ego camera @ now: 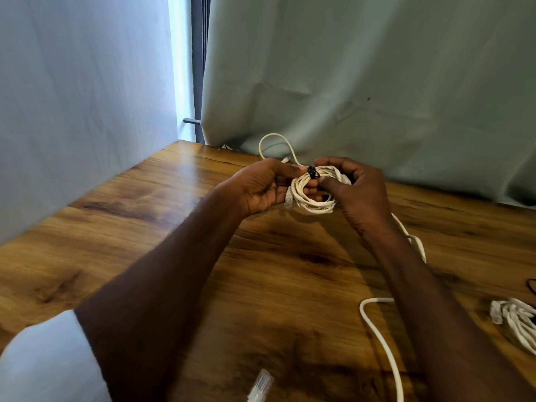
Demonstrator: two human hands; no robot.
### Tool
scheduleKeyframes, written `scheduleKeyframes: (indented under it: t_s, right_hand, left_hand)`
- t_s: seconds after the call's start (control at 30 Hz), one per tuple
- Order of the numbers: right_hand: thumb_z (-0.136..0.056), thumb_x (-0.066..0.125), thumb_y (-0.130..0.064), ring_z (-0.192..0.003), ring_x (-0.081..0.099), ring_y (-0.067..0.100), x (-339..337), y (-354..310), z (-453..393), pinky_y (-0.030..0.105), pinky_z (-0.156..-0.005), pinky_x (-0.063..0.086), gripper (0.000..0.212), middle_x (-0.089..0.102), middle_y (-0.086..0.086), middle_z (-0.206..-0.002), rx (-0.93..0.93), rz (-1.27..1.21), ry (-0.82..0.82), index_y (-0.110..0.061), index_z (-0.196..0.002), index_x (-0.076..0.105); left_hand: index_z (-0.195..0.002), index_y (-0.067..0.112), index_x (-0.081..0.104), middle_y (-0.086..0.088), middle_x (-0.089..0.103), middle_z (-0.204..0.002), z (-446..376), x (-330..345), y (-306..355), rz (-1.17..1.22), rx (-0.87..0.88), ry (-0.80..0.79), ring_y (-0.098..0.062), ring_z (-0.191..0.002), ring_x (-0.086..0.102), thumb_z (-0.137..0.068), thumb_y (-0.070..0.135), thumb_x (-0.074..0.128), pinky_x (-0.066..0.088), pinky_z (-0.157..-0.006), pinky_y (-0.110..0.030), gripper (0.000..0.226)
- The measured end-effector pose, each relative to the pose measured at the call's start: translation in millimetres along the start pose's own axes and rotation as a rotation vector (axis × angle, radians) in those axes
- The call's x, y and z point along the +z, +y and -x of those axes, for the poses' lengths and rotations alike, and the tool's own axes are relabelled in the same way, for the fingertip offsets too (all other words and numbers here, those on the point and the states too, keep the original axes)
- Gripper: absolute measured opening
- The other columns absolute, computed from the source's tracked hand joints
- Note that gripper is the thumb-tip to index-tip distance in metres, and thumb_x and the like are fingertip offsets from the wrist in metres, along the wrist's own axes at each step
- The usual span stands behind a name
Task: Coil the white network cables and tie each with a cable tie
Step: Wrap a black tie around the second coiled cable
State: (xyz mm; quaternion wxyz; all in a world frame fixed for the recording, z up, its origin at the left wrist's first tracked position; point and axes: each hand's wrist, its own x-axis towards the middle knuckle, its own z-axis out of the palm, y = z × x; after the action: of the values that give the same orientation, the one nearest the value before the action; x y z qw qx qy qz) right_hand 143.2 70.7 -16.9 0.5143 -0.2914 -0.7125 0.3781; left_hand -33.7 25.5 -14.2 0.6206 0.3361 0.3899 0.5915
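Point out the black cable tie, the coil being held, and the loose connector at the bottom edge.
black cable tie (pixel 312 172): head view, on its knot atop the coil.
held coil (pixel 314 203): head view, on its lower loops.
loose connector (pixel 261 385): head view, on its clear plug body.

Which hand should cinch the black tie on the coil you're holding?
Right hand: its fingertips already pinch at the black tie, while the left hand steadies the cable coil from the other side.
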Motion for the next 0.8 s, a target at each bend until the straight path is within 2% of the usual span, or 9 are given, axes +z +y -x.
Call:
scheduleKeyframes:
  t_s: [0.13,0.3,0.47,0.6,0.8]
  right_hand:
    - [-0.086,0.066,0.008,-0.081,0.077,0.019,-0.6,3.9,-0.5,0.028,-0.069,0.062,0.027,0.080,0.005,-0.093,0.019,-0.019,0.022,-0.009,-0.104,0.079]
    - [-0.086,0.071,0.004,-0.083,0.078,0.026,-4.3,7.9,-2.0,0.033,-0.072,0.062,0.022,0.080,0.008,-0.092,0.051,-0.041,0.008,-0.008,-0.103,0.079]
    - [-0.087,0.073,0.004,-0.091,0.077,0.038,-9.1,7.9,-1.1,0.046,-0.081,0.064,0.022,0.079,0.015,-0.098,0.218,-0.194,-0.058,-0.009,-0.103,0.079]
    - [-0.089,0.071,0.003,-0.082,0.077,0.029,-9.5,5.2,-2.9,0.040,-0.074,0.065,0.019,0.079,0.018,-0.100,0.312,-0.306,-0.065,-0.009,-0.101,0.079]
    - [-0.089,0.068,0.006,-0.076,0.075,0.029,-7.1,5.4,-6.0,0.036,-0.068,0.065,0.016,0.078,0.020,-0.097,0.358,-0.364,-0.053,-0.003,-0.098,0.077]
  left_hand:
    - [-0.135,-0.014,0.058,-0.028,0.074,-0.104,0.2,1.6,-0.7,-0.020,0.004,-0.010,-0.030,-0.085,0.078,-0.103,-0.004,0.054,0.067,-0.080,-0.040,0.034]
    - [-0.128,-0.012,0.062,-0.028,0.075,-0.102,1.5,2.2,-0.3,-0.029,-0.006,0.000,-0.030,-0.083,0.078,-0.102,-0.004,0.057,0.067,-0.076,-0.039,0.027]
    - [-0.132,-0.012,0.059,-0.029,0.074,-0.103,3.5,2.1,-1.8,-0.043,-0.005,-0.002,-0.031,-0.084,0.078,-0.101,-0.004,0.058,0.067,-0.077,-0.040,0.032]
    - [-0.129,-0.012,0.061,-0.029,0.074,-0.103,3.0,3.5,-1.8,-0.029,0.008,0.001,-0.031,-0.085,0.078,-0.101,-0.004,0.058,0.067,-0.078,-0.041,0.029]
    - [-0.131,-0.011,0.061,-0.028,0.074,-0.105,2.8,2.7,-2.5,-0.038,-0.007,-0.005,-0.031,-0.088,0.078,-0.100,-0.003,0.060,0.067,-0.081,-0.041,0.032]
